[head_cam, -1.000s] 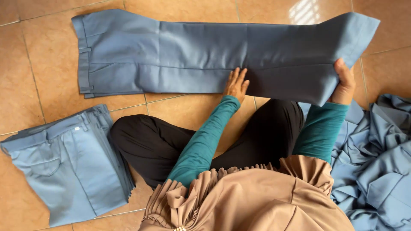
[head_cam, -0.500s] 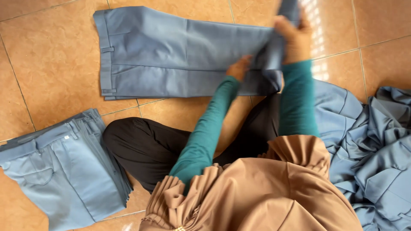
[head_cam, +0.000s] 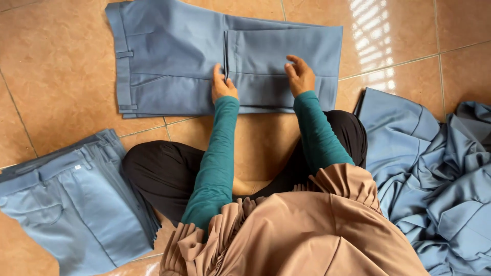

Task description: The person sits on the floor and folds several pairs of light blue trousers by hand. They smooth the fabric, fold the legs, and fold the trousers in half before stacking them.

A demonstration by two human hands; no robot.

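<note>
At the far left a stack of folded blue trousers (head_cam: 66, 204) lies on the tiled floor (head_cam: 46, 92), its left and lower edges cut off by the frame. Further up, the blue trousers (head_cam: 174, 61) being handled lie flat on the floor, folded over, the top edge running out of view. The left hand (head_cam: 223, 87) presses on the cloth at the fold's edge, fingers together and flat, holding nothing. The right hand (head_cam: 300, 75) rests on the folded-over leg, fingers loosely spread and curled. At the right, a crumpled heap of blue cloth (head_cam: 440, 174) is partly cut off.
</note>
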